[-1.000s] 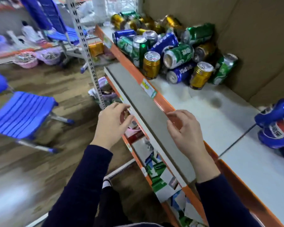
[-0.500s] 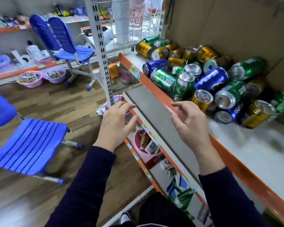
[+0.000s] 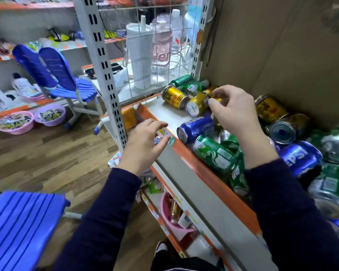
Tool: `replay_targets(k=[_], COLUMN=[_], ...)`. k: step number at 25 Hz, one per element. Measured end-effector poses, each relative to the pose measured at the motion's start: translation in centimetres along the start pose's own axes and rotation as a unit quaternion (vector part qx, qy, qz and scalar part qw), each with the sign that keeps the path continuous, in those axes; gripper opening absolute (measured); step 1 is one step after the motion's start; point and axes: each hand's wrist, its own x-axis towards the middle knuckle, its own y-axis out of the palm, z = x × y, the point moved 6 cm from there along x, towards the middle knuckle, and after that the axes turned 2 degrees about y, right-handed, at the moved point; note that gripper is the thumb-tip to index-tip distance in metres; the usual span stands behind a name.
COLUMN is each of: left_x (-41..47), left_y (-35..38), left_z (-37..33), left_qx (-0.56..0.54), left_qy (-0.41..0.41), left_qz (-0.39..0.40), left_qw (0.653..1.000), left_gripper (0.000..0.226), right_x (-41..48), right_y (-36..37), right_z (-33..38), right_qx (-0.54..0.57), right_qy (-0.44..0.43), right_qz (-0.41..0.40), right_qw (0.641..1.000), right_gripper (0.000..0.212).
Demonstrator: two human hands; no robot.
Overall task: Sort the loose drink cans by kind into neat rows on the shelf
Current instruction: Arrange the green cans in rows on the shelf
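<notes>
Gold, green and blue cans point(image 3: 213, 153) lie jumbled on the shelf point(image 3: 164, 112), no row begun; left hand point(image 3: 145, 141) hovers slack and empty, right hand point(image 3: 235, 118) curls at a gold can point(image 3: 197, 104), grip unclear.

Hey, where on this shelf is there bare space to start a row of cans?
One bare patch: the white shelf surface at the far end, bordered by the orange front lip, the wire grid panel, the gold cans and the blue can. From the blue can toward you, green cans and others crowd from lip to cardboard wall; no room there.
</notes>
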Motion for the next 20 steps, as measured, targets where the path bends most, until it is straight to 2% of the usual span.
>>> replay_targets(k=[5, 9, 14, 17, 20], left_x=[7.0, 11.2, 17.3, 20.7, 23.2], left_y=[2.4, 3.8, 5.5, 6.2, 7.9], left_z=[2.8, 4.6, 7.6, 8.5, 9.2], left_qx=[-0.018, -0.024, -0.041, -0.055, -0.051], left_qy=[0.009, 0.040, 0.083, 0.128, 0.173], left_qz=[0.022, 0.031, 0.060, 0.078, 0.134], left_qw=[1.000, 0.998, 0.994, 0.987, 0.974], left_gripper=[0.035, 0.032, 0.033, 0.041, 0.057], right_x=[5.5, 7.7, 9.9, 11.2, 12.2], right_y=[6.4, 9.4, 12.4, 14.0, 15.1], right_z=[-2.8, -5.1, -7.9, -8.5, -8.5], right_qx=[-0.027, -0.059, -0.122, -0.201, -0.212], right_qy=[0.113, 0.171, 0.266, 0.286, 0.314], right_qz=[0.045, 0.065, 0.070, 0.082, 0.069], right_qw=[0.992, 0.981, 0.954, 0.933, 0.923], right_gripper=[0.027, 0.028, 0.046, 0.055, 0.065])
